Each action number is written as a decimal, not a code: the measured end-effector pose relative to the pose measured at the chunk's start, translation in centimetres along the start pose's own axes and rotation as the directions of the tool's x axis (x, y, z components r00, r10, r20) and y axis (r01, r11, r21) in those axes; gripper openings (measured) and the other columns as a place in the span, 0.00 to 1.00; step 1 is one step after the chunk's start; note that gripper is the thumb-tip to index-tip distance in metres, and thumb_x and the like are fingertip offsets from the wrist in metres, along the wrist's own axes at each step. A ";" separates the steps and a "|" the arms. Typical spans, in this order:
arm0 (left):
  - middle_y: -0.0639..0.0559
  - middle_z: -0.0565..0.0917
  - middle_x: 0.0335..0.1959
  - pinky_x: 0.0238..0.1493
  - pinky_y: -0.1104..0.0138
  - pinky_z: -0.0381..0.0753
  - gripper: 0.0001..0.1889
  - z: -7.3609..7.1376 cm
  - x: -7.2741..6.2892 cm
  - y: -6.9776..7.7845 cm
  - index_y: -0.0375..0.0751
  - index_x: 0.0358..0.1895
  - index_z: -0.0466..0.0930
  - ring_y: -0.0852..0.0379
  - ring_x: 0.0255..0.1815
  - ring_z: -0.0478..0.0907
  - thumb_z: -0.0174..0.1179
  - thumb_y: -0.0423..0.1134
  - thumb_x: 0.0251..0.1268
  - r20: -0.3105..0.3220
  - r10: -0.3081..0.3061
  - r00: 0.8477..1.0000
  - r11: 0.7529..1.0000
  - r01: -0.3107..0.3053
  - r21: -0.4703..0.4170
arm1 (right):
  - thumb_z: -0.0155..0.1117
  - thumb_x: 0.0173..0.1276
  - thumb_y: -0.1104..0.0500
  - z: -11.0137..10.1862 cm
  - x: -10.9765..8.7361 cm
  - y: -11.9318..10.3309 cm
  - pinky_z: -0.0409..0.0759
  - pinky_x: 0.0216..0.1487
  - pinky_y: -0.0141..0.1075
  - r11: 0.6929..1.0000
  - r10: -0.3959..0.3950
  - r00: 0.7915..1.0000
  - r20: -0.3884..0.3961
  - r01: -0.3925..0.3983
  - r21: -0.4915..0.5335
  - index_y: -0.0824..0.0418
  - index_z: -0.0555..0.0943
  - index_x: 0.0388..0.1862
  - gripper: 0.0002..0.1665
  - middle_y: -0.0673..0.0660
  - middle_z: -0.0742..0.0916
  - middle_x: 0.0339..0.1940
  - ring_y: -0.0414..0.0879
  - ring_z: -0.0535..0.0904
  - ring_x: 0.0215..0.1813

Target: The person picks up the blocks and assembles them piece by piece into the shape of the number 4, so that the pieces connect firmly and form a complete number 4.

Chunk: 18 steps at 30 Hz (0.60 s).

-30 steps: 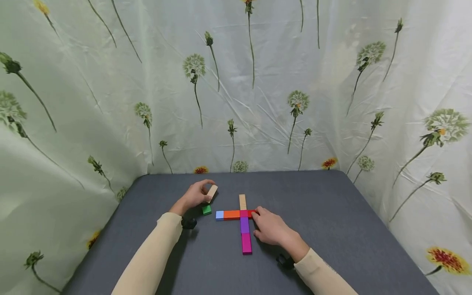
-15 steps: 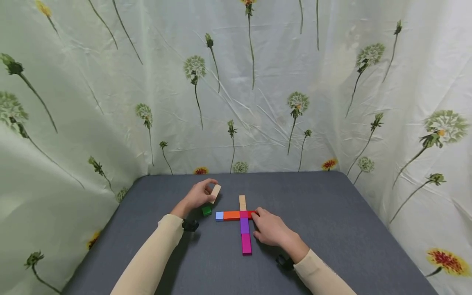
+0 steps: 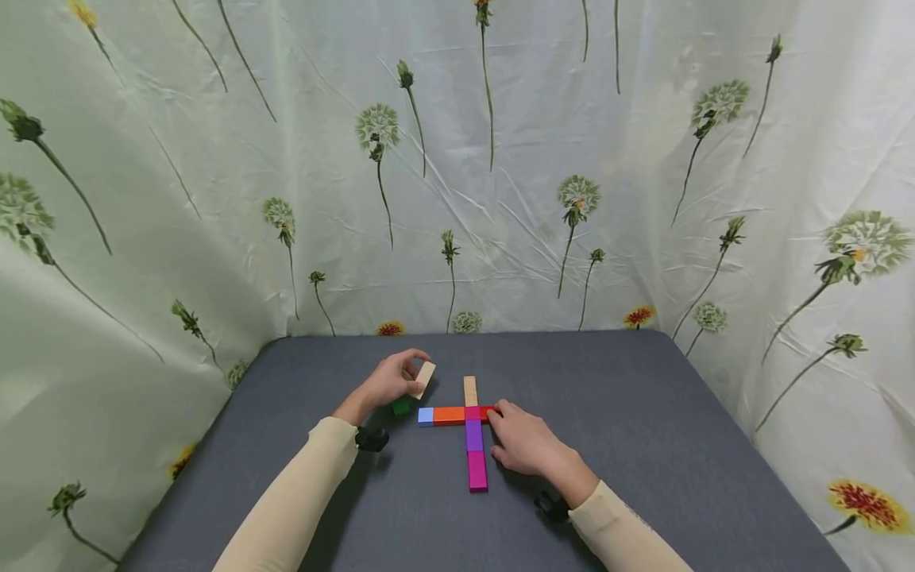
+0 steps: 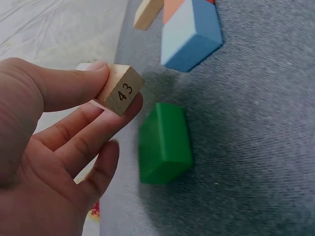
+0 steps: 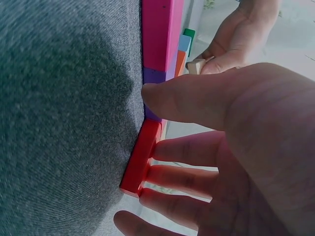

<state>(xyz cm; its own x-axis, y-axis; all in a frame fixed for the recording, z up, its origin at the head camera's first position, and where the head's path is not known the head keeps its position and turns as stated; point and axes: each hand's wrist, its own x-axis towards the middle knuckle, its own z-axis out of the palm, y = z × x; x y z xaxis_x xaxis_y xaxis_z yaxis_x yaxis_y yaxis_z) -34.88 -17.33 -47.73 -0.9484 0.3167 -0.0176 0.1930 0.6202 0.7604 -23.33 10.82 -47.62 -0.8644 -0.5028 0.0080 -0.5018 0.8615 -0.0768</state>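
Observation:
My left hand (image 3: 388, 378) pinches a plain wooden block (image 4: 120, 88) between thumb and fingers, above the table. Its end is marked "43" in the left wrist view. Below that hand lies a green block (image 4: 165, 145), partly covered in the head view. With nearly straight fingers, my right hand (image 3: 529, 441) touches the red block (image 5: 141, 160); its thumb lies beside the purple block (image 3: 474, 435). The red block is one arm of a flat cross, with a light blue block (image 3: 426, 416), an orange block (image 3: 449, 415), a pinkish-red centre block (image 3: 472, 413) and a magenta block (image 3: 477, 472).
Another wooden block (image 3: 469, 391) forms the far arm of the cross. All of it lies on a dark grey table (image 3: 608, 381). A pale curtain (image 3: 515, 159) with dandelion prints hangs behind the far edge and at both sides.
My left hand has moved to the right with the wooden block, closer to the cross, and now covers part of the green block. My right hand has stayed at the red block.

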 end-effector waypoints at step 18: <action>0.53 0.83 0.37 0.41 0.58 0.79 0.24 0.9 -0.2 -0.7 0.51 0.61 0.79 0.55 0.37 0.78 0.70 0.32 0.62 0.018 0.008 1.000 0.998 -0.009 0.066 | 0.71 0.66 0.49 0.2 0.1 -0.1 0.81 0.53 0.45 1.000 0.009 1.000 0.005 -0.009 -0.005 0.65 0.76 0.67 0.35 0.59 0.79 0.56 0.48 0.77 0.54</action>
<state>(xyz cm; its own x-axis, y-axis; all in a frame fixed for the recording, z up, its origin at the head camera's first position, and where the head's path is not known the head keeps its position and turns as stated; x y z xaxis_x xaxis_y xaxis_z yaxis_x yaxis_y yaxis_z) -34.58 -17.20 -48.84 -0.9421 0.3345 -0.0232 0.2178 0.6630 0.7162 -23.39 10.68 -47.86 -0.8685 -0.4957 0.0022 -0.4945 0.8662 -0.0716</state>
